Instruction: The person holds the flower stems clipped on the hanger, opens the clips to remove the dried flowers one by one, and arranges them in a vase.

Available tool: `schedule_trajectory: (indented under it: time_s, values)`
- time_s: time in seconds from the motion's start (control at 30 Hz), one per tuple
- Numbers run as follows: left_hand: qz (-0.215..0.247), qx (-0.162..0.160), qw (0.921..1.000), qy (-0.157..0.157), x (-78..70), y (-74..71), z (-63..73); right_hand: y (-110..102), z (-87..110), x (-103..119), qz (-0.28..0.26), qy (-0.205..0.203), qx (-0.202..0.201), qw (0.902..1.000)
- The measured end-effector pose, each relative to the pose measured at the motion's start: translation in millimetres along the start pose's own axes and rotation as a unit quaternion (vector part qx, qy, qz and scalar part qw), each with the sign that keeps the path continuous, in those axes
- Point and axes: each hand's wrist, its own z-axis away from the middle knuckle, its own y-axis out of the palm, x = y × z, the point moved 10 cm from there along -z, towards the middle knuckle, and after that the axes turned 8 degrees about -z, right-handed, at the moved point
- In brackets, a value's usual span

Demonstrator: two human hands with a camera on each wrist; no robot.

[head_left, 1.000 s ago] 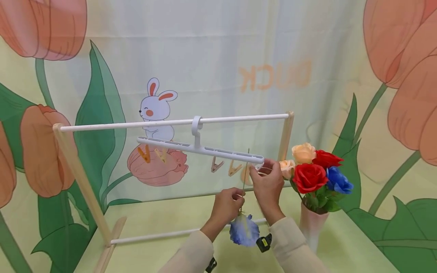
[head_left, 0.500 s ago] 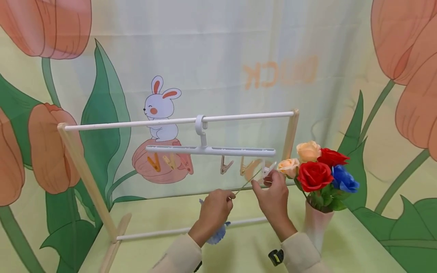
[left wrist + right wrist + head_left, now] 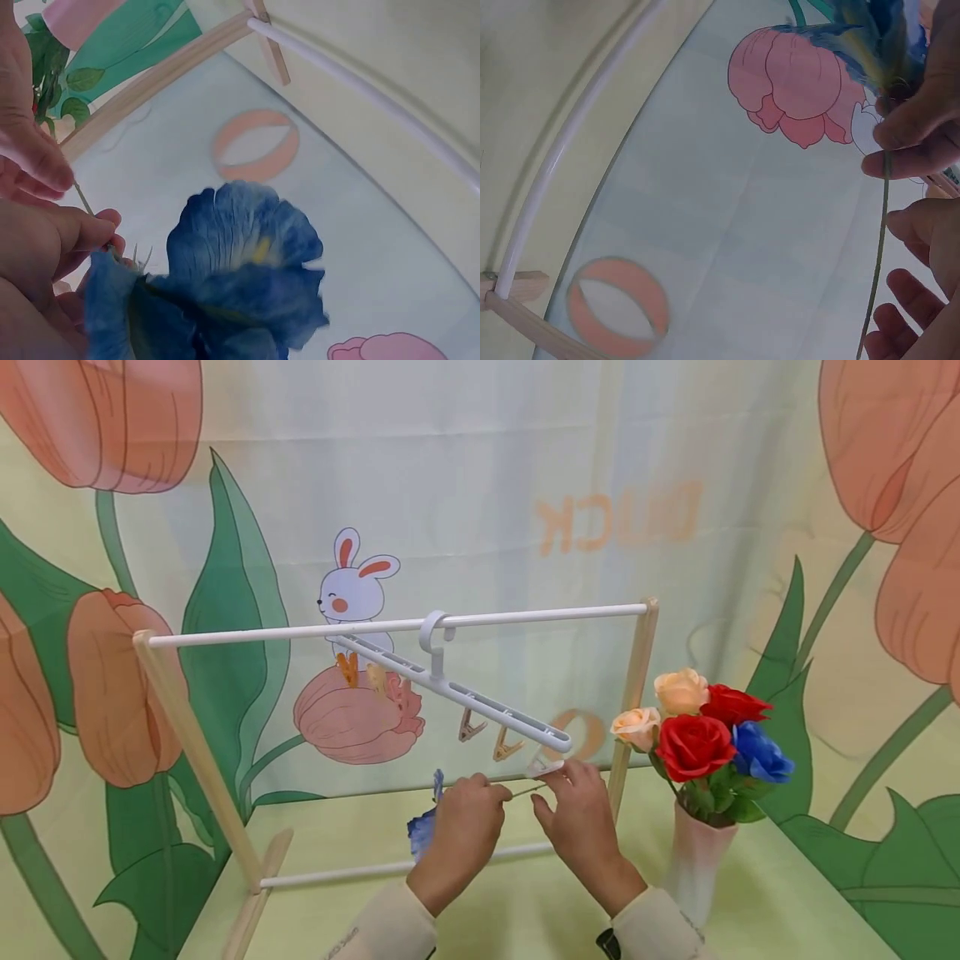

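Note:
My left hand (image 3: 471,818) pinches the thin stem (image 3: 880,247) of a blue artificial flower (image 3: 244,262), close below its bloom. The petals spread to the left of this hand in the head view, partly behind it. With its fingertips my right hand (image 3: 585,827) grips a white clothespin (image 3: 543,766) under the low right end of a grey-white hanger (image 3: 495,707). The free part of the stem runs from the left fingers toward the right hand, passing close by the right thumb. Tilted down to the right, the hanger hooks over a white rail (image 3: 285,633).
Other clothespins hang along the hanger, among them an orange one (image 3: 347,669) and a tan one (image 3: 507,746). The rail belongs to a rack with wooden posts (image 3: 198,760). At right, a pink-white vase (image 3: 701,860) holds roses (image 3: 696,748). A printed curtain (image 3: 480,510) hangs behind.
The hanger levelled out, then its right end came down with my right hand. My left hand swung the flower from hanging bloom-down to lying sideways, bloom left and stem pointing right.

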Motion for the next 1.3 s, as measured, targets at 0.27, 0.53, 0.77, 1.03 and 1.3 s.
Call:
schedule_trajectory:
  time_s: [0.27,0.53,0.77,1.03,1.3]
  values:
    - [-0.035,-0.009,0.9993,0.010,-5.0,-6.8,-0.3,11.1,2.7,5.3,0.039,-0.030,0.053,0.9974]
    - [-0.068,-0.022,0.9970,0.031,-15.8,-7.1,2.9,12.3,9.9,11.5,0.059,-0.083,0.050,0.9936]
    - [-0.081,-0.024,0.9960,0.032,-19.5,-7.5,5.6,14.0,15.4,11.3,0.074,-0.088,0.055,0.9918]
    - [-0.041,-0.022,0.9989,0.009,-19.1,-6.1,6.7,11.4,18.4,7.4,0.058,-0.073,0.055,0.9941]
    - [0.017,-0.095,0.9952,0.018,-24.0,-15.6,10.6,1.2,17.0,-13.2,0.047,0.006,0.058,0.9972]
